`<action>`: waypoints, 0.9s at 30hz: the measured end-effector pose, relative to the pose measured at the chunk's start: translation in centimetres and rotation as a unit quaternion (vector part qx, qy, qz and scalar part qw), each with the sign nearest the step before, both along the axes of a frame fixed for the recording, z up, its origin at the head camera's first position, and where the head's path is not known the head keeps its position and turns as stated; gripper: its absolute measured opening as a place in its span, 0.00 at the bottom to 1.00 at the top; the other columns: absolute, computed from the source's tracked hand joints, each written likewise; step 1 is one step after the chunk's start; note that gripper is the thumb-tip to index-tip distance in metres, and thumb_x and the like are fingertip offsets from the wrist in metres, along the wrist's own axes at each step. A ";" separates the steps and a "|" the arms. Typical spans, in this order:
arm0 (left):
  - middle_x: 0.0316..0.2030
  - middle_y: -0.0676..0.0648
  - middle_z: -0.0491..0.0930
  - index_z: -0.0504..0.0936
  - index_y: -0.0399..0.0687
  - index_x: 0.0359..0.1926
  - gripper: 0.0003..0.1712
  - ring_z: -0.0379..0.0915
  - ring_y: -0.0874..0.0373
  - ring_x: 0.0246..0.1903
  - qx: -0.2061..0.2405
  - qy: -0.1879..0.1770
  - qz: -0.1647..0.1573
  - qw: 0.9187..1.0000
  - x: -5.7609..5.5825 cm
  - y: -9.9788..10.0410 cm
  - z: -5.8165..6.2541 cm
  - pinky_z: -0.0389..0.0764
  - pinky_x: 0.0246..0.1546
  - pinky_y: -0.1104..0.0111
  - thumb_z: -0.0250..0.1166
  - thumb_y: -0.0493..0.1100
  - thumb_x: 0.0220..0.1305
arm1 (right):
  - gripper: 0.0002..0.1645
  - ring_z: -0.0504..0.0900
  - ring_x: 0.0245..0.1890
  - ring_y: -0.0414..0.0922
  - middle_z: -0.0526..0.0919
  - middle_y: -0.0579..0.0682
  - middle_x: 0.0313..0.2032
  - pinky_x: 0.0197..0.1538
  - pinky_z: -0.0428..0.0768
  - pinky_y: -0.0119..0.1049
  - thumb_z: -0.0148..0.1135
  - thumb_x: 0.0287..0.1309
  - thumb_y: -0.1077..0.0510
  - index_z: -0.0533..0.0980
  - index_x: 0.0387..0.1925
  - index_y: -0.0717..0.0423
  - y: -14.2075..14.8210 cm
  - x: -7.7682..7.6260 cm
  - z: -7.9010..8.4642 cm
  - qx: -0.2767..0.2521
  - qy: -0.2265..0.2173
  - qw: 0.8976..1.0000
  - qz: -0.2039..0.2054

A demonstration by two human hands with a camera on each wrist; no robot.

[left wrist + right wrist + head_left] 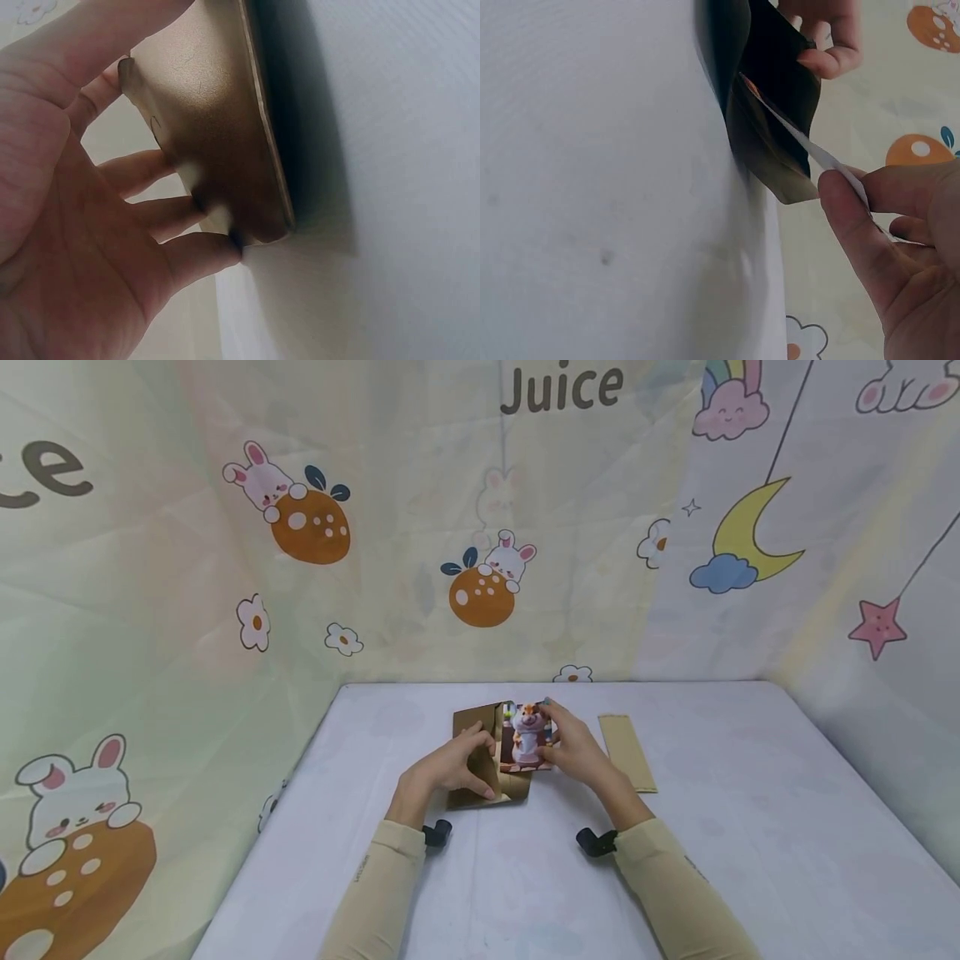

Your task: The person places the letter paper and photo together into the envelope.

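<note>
A gold-brown envelope-like sleeve (513,788) lies near the far side of the table, its mouth spread apart. My left hand (450,763) grips it, with thumb and fingers on its edges; the left wrist view shows its smooth metallic surface (217,127). Between thumb and fingers, my right hand (581,750) pinches a picture card (527,739) printed with a cartoon animal in white. From the right wrist view, the card (810,148) is edge-on, its far end inside the sleeve's opening. How deep it reaches is hidden.
A flat tan rectangular piece (628,753) lies to the right of my right hand. A white cloth covers the table (517,893). Behind it hangs a patterned curtain (405,610) with rabbits and flowers, which also lines both sides.
</note>
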State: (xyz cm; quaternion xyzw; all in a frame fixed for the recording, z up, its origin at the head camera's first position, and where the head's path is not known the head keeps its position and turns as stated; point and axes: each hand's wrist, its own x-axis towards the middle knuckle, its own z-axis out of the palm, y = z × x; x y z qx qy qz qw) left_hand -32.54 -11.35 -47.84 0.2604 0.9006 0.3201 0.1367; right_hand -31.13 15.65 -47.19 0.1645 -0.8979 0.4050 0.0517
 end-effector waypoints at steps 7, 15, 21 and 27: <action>0.83 0.38 0.46 0.74 0.60 0.50 0.36 0.36 0.36 0.83 0.002 0.009 -0.008 1.000 0.0 -0.1 0.0 0.50 0.79 0.40 0.87 0.51 0.44 | 0.47 0.81 0.39 0.45 0.56 0.66 0.80 0.36 0.82 0.30 0.74 0.55 0.71 0.64 0.75 0.63 -0.6 0.0 -0.8 -0.001 -0.009 1.000 0.012; 0.83 0.38 0.46 0.73 0.64 0.48 0.35 0.36 0.35 0.82 0.005 0.005 -0.005 1.000 0.0 -0.1 0.1 0.50 0.78 0.38 0.87 0.52 0.44 | 0.47 0.83 0.43 0.49 0.56 0.67 0.79 0.41 0.85 0.36 0.70 0.56 0.73 0.62 0.76 0.65 -1.4 0.2 -1.0 0.021 0.005 0.999 0.048; 0.83 0.39 0.45 0.73 0.65 0.49 0.35 0.36 0.37 0.83 0.000 0.003 -0.001 1.000 -0.1 -0.1 0.0 0.52 0.78 0.38 0.86 0.52 0.45 | 0.41 0.86 0.41 0.51 0.62 0.67 0.76 0.37 0.86 0.32 0.69 0.57 0.74 0.66 0.71 0.70 -1.7 0.2 -1.1 -0.011 0.015 0.998 0.059; 0.83 0.38 0.46 0.74 0.64 0.50 0.35 0.37 0.37 0.83 0.000 0.005 0.000 1.000 -0.2 -0.1 -0.1 0.51 0.78 0.38 0.87 0.52 0.45 | 0.41 0.89 0.40 0.52 0.66 0.69 0.74 0.36 0.87 0.30 0.67 0.57 0.75 0.65 0.72 0.71 -2.2 0.0 -1.2 -0.044 0.000 0.997 0.065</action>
